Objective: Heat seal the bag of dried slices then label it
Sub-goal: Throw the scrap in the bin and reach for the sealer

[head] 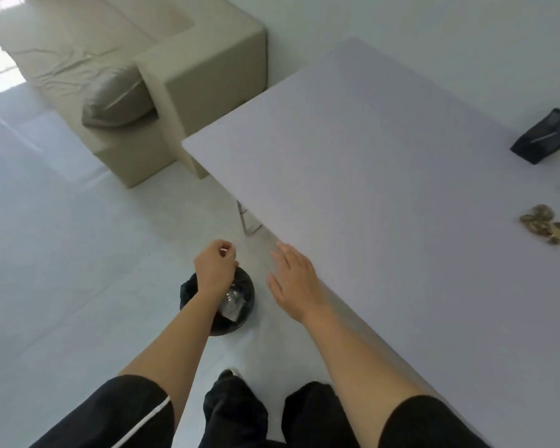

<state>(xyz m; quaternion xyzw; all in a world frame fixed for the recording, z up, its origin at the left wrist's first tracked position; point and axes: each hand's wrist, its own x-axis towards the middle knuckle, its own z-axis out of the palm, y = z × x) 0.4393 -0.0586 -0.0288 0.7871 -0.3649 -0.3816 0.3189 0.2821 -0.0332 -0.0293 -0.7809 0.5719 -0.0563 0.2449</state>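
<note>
Pale floor surrounds a black bin [219, 302] under the pinched left hand [214, 266], its scrap risks missing; the open right hand [294, 279] is empty, slices [545, 228] lie unbagged.

A pale, glossy floor [62, 253] fills most of the room and reflects soft daylight at the far left, where bright window panes [0, 71] show. A beige sofa [162, 79] with boxy arms stands at the upper left, its seat cover wrinkled, a grey-brown cushion [117, 98] leaning against one arm. A white table [369, 156] stretches across the right, one metal leg [248, 221] visible beneath its near edge. A small black-lined bin [246, 286] sits on the floor beside it.
</note>
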